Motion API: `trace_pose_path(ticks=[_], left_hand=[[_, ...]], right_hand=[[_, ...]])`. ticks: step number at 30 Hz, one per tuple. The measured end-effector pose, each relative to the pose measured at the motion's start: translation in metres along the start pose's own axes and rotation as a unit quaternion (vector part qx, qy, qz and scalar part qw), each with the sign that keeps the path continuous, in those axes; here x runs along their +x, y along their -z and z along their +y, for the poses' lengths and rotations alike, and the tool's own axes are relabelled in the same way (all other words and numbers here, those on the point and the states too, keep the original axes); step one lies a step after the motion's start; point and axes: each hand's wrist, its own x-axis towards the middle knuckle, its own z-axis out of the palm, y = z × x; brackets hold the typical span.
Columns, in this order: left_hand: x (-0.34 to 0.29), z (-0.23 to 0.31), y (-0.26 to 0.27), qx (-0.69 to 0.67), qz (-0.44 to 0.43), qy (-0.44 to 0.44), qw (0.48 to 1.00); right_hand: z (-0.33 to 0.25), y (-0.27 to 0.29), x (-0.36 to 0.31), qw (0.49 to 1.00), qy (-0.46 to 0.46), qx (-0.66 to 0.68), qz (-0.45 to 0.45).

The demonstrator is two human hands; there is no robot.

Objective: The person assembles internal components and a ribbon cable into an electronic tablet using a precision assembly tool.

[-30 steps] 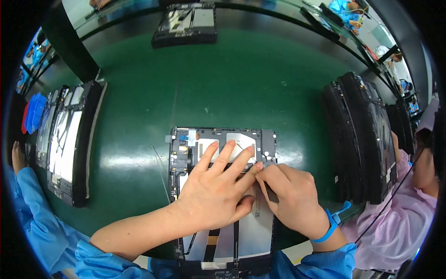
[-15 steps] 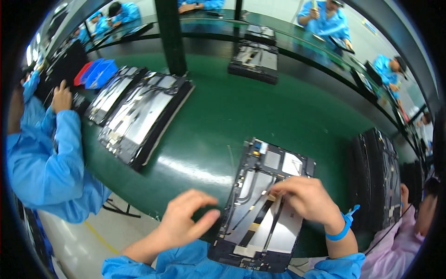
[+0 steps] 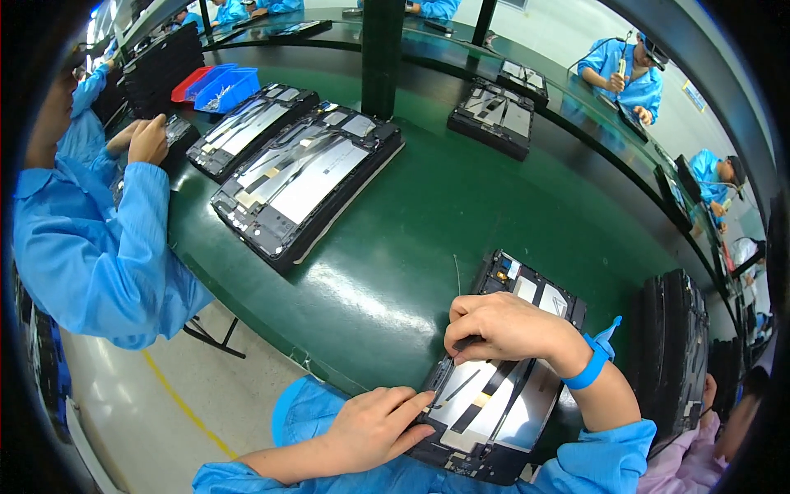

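An opened tablet chassis (image 3: 508,387) with black frame, silver shield and black ribbon strips lies on the green table (image 3: 428,214) near its front edge. My left hand (image 3: 374,426) rests at the tablet's near left edge, fingertips touching the frame, holding nothing I can see. My right hand (image 3: 504,328), with a blue wrist strap (image 3: 594,362), presses down on the tablet's middle with curled fingers; whether it pinches a small part is hidden.
A stack of open tablet chassis (image 3: 309,181) lies to the left, another stack (image 3: 247,128) behind it. A person in a blue coat (image 3: 90,239) works at the left. Black trays (image 3: 679,354) stand at the right. Blue and red bins (image 3: 216,84) sit far left.
The view has swung left and the tablet now sits lower right. My left hand has slid off the tablet's top to its near left edge; my right hand stays on the middle.
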Motion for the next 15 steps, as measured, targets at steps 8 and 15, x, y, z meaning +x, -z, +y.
trace_pose_path(ticks=[8,15], left_hand=[[0.0034,0.0021,-0.0007,0.086,-0.01,-0.028,0.996],[0.0032,0.0043,0.002,0.113,-0.019,-0.03,0.993]], right_hand=[[0.0046,-0.0066,-0.0063,0.995,0.055,-0.043,0.078],[0.0049,-0.0063,-0.0045,0.994,0.07,-0.051,0.068]])
